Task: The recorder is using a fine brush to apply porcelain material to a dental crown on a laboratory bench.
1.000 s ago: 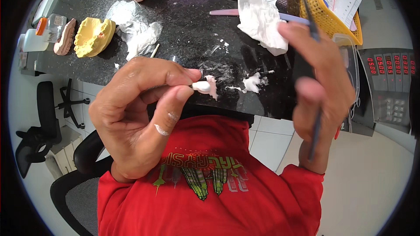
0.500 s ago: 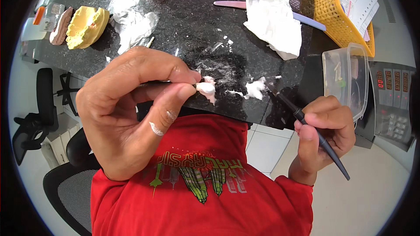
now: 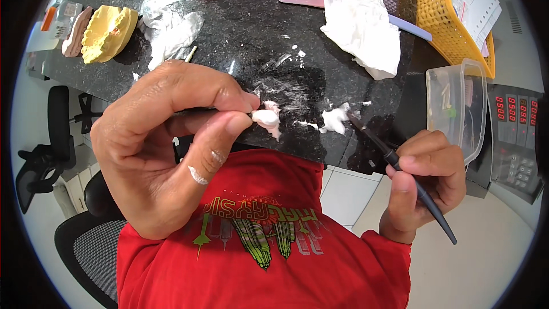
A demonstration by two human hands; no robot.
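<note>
Thumb and index finger of my left hand pinch a small piece coated in white paste, held above the dark worktop. White smears stick to that thumb. A pinkish paste smear shows behind the piece. My right hand grips a slim black-handled tool like a pen. Its narrow end reaches the right side of a white paste mound on the worktop; whether that end is a brush or a blade I cannot make out.
A yellow dental model and crumpled tissue lie at the back left. Another tissue covers part of a pink-and-purple stick. At right stand a yellow basket, a clear plastic box and a device with red digits.
The view has shifted slightly. Both hands keep their grips, and the tool's end stays beside the white mound, a little closer to it.
</note>
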